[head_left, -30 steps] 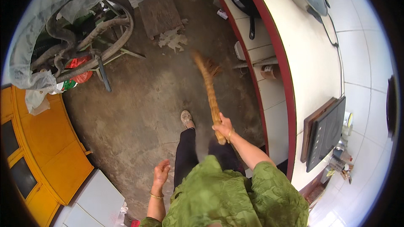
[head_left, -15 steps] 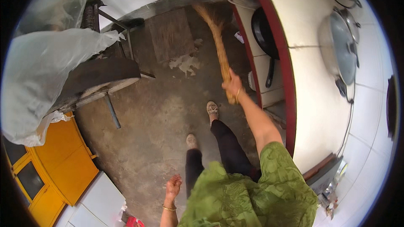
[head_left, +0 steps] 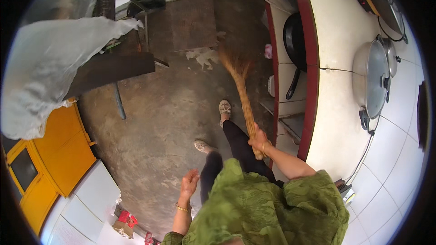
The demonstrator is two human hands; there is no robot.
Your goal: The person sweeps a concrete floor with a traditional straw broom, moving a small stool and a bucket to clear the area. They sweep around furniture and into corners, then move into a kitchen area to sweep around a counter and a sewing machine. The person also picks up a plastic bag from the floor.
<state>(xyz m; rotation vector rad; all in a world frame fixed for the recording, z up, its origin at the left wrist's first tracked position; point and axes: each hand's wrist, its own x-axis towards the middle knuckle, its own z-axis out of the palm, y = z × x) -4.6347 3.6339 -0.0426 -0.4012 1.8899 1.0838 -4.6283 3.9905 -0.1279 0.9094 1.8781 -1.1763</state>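
Packages by the floor's lower-left edge
Small red packet [head_left: 128, 218] beside a brown carton [head_left: 121, 229], next to the white cabinet [head_left: 88, 195]; no signs or screens.

R hand [head_left: 258, 139] fisted, arm fwd; L hand [head_left: 189, 183] loose, open.

Home kitchen, tiled counter [head_left: 338, 122] with red edge, lidded steel pot [head_left: 370, 84], black frying pan [head_left: 294, 41] shelved below, concrete floor [head_left: 168, 122]

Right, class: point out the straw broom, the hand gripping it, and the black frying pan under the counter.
straw broom [head_left: 242, 91], head view, on the bound straw shaft.
right hand [head_left: 259, 140], head view, on the knuckles.
black frying pan [head_left: 293, 36], head view, on the pan's dark bowl.
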